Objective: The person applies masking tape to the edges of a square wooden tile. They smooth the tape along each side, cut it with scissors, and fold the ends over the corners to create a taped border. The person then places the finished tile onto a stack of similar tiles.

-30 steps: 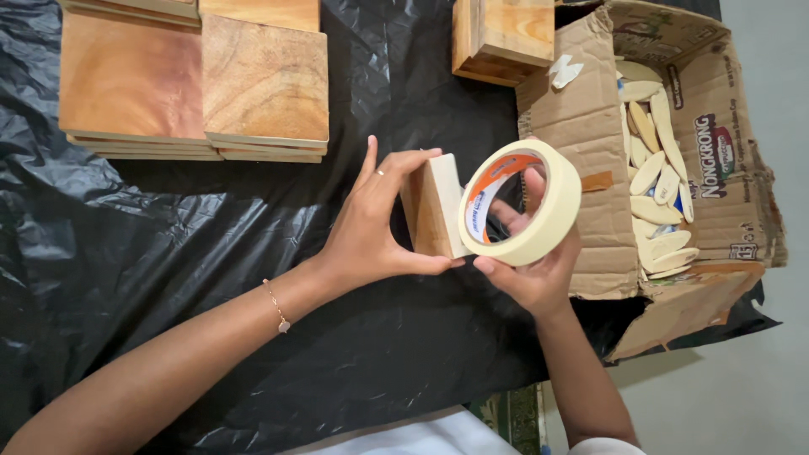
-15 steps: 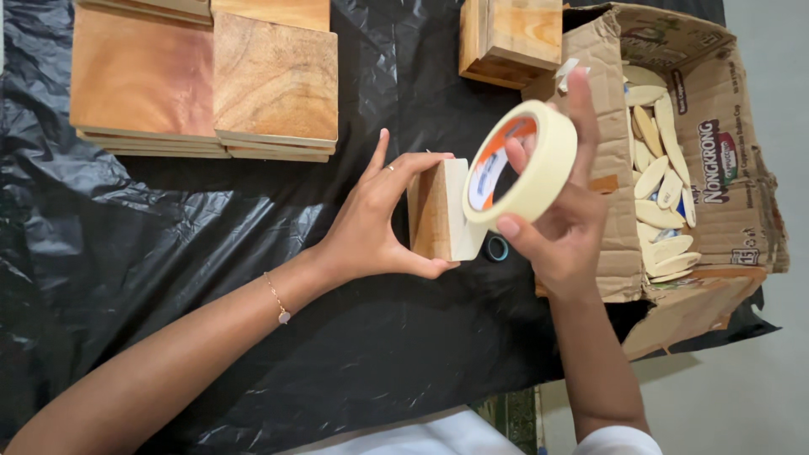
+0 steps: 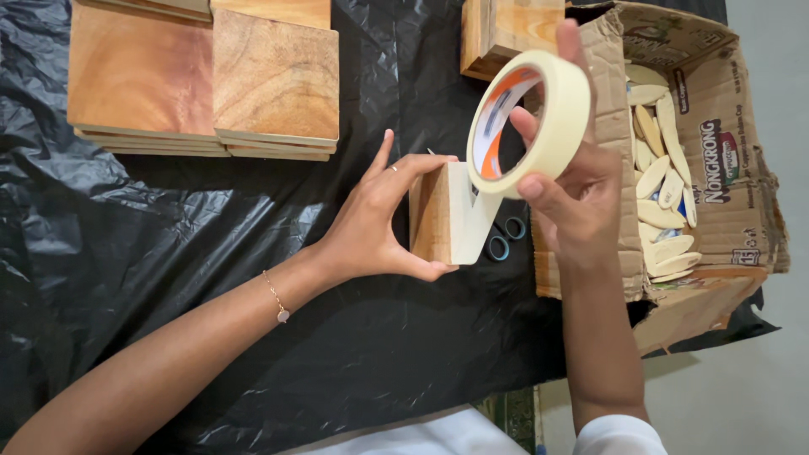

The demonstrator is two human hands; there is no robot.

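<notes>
Hands over black sheet (image 3: 168, 278). Left hand (image 3: 375, 223) grips upright wood block (image 3: 442, 215), fingers along its top, thumb beneath. Right hand (image 3: 581, 198) holds tape roll (image 3: 531, 118) raised just beside the block; a tape strip runs from roll to block face. Scissors (image 3: 504, 240) lie behind. Farther: box (image 3: 733, 152) of wooden pieces, stacked boards (image 3: 202, 80).

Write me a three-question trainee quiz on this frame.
1. True or false: the roll of masking tape lies flat on the black plastic sheet.
2. Which hand steadies the wooden block? A left hand B right hand
3. What fills the cardboard box?

Key:
1. False: the right hand holds it up, with a strip running to the block.
2. A
3. Pale oval wooden biscuits.
</notes>
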